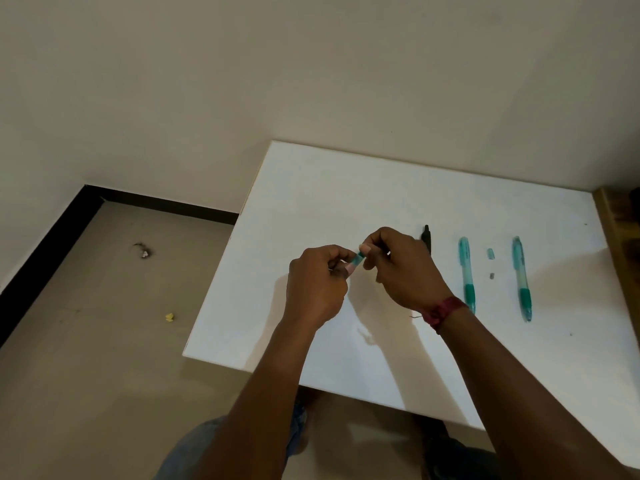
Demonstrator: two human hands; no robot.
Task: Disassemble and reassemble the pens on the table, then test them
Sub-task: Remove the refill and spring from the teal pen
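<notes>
— What do I log at the hands?

— Item one: left hand (313,285), fingers curled, thumb and forefinger pinching the near end of a short teal pen piece (356,259). Item two: right hand (401,268), fingers curled likewise, pinching the far end. I see the piece held between both sets of fingertips, up off the white table (311,188). I cannot tell whether it is one part or two joined.

— And out from the fingers?

— Item three: black pen (427,237), flat on the table just behind the right hand's knuckles, partly hidden by them. Item four: first teal pen (467,271), green grip, lying right of the fingers. Item five: clear piece (490,253) and grey piece (491,276), loose, further right, between the two teal pens. Item six: second teal pen (521,278), farthest right of the fingers. Item seven: red band (443,311) on the right wrist.
</notes>
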